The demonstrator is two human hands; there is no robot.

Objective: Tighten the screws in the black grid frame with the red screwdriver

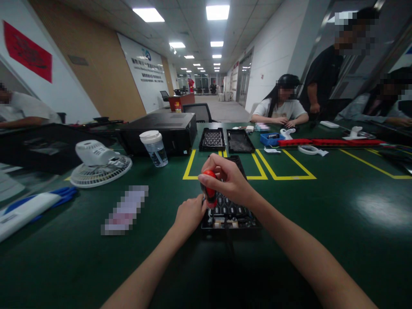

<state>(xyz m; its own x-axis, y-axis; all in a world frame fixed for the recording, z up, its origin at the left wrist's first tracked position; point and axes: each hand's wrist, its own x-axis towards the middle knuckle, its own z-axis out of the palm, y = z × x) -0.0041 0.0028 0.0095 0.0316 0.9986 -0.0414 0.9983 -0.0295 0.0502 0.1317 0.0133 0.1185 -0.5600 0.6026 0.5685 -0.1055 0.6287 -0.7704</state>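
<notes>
Left of black case (230, 210) | fan (99, 165), cup (155, 149) | over case: right hand (229, 177)

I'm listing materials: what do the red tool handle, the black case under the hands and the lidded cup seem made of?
Red tool handle: probably glossy plastic, given its bright colour and sheen. Black case: likely dull molded plastic, from its even dark rim. Cup: transparent, so clear plastic or glass; white lid: opaque, smooth, probably plastic.
</notes>
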